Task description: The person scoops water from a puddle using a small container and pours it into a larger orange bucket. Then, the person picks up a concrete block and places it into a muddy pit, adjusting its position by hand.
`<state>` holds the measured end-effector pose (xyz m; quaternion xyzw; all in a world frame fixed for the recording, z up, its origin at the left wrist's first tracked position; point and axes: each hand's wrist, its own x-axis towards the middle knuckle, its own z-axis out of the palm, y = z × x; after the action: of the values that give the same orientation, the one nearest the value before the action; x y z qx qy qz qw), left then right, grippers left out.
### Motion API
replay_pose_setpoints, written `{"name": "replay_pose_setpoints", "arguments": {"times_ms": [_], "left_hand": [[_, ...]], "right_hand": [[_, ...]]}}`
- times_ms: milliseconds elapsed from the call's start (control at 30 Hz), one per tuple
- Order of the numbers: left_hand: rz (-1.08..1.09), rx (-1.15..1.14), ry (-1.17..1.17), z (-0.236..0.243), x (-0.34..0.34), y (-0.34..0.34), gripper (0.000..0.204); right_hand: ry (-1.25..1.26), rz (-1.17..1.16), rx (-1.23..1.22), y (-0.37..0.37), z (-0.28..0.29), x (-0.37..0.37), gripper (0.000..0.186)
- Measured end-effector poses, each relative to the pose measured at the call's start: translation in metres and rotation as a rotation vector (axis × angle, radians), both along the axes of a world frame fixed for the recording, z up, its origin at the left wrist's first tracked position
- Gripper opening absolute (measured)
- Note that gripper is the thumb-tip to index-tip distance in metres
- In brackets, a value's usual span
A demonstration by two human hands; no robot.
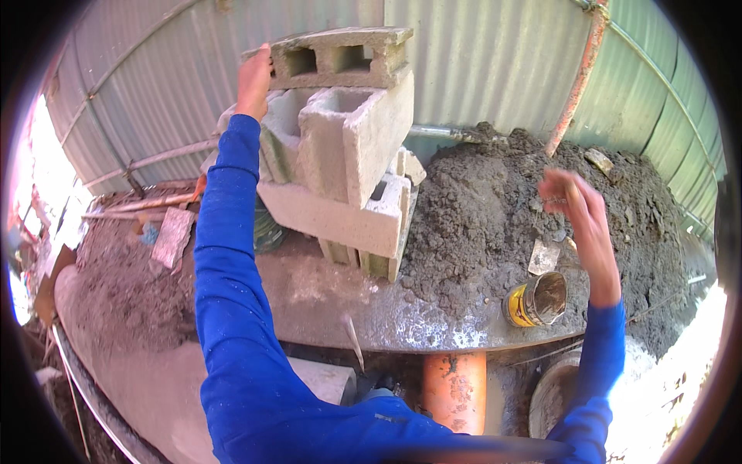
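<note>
Where my head view reached farthest back, corrugated metal sheeting (pixel 464 69) spanned the whole width. In front of it I saw a low grey surface (pixel 309 313), its near edge bowed by the lens, and on its right side a broad mound of damp dark grey material (pixel 471 224), lumpy across the top. Just left of that mound stood a stack of concrete blocks (pixel 371 147), several courses high, with some hollows facing upward. On top of the stack lay the uppermost hollow block (pixel 340 71), turned so that two of its cavities faced me. A rusty orange pole (pixel 576 89) slanted up against the sheeting on the right, and a thick orange cylinder (pixel 456 390) showed below the surface's near edge. At the uppermost block's left end I had the left hand (pixel 253 83), its fingers gripping the concrete. The right hand (pixel 573 195) hung well apart from the stack, over the mound; its fingers were blurred, and I could not tell whether they were open or closed. Below it sat a yellow-sided tin can (pixel 522 307), tilted, with a small flat pale fragment (pixel 543 257) just beyond.
</note>
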<state>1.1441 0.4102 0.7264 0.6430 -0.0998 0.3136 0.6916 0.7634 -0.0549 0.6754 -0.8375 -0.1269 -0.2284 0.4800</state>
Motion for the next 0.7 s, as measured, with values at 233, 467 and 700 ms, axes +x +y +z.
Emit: {"name": "replay_pose_setpoints", "arguments": {"times_ms": [233, 467, 700], "left_hand": [[0.043, -0.448, -0.117, 0.015, 0.084, -0.012, 0.046], [-0.136, -0.491, 0.028, 0.019, 0.073, -0.022, 0.047], [-0.218, -0.462, 0.028, 0.018, 0.079, -0.031, 0.05]], "right_hand": [[0.07, -0.063, -0.161, 0.042, 0.098, 0.193, 0.069], [0.096, -0.226, -0.135, 0.078, 0.155, 0.34, 0.08], [0.116, -0.214, -0.008, 0.105, 0.154, 0.414, 0.077]]}}
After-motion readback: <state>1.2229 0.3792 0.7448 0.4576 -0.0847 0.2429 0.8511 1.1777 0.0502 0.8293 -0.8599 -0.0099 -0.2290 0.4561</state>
